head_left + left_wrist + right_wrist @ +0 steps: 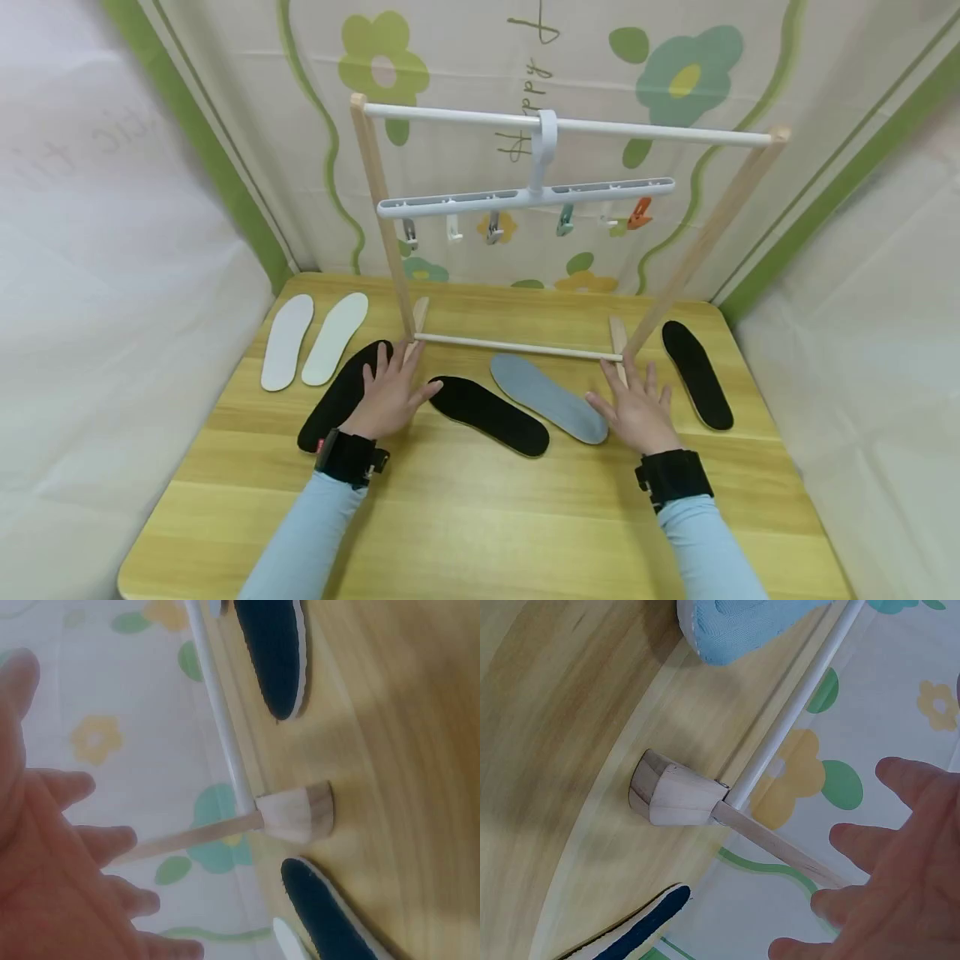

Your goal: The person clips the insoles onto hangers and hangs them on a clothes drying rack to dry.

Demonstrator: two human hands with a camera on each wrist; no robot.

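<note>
Fingers spread, my left hand (390, 398) hovers by the left foot of a wooden rack (381, 225), overlapping a black insole (333, 414) in the head view. My right hand (642, 418), its fingers also spread, is at the rack's right foot (682, 796). Neither hand holds anything. Between the hands lie a second black insole (491, 417) and a grey-blue insole (550, 400). Another black insole (697, 377) lies right of my right hand. From the rack's top white bar (457, 117) hangs a white clip hanger (465, 202).
Two pale insoles (287, 342) lie side by side at the table's left. Several small clips, including an orange clip (640, 214) and a green clip (565, 220), dangle from the hanger. A low white bar (517, 347) joins the rack's feet. A flowered curtain (465, 50) stands behind.
</note>
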